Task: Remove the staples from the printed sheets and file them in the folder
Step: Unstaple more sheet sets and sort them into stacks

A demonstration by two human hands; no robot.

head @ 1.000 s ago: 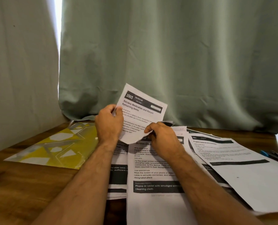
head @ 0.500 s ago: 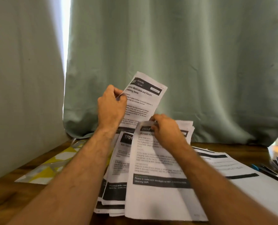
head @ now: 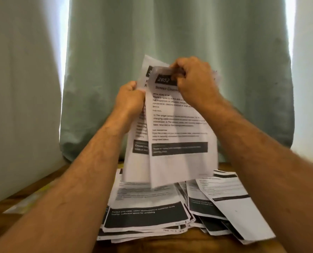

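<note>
Sheets everywhere: your right hand (head: 194, 83) pinches the top edge of the front printed sheet (head: 179, 128), the one headed 2652, raised in front of the green curtain (head: 170, 30). Your left hand (head: 131, 99) grips the sheet behind (head: 135, 161) by its left edge. More loose sheets (head: 146, 212) lie piled on the wooden table (head: 9, 223), with the yellow folder (head: 26, 202) blurry at the left

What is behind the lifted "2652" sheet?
Behind the "2652" sheet another printed sheet shows along its left edge, gripped by the left hand; the rest is covered.
</note>
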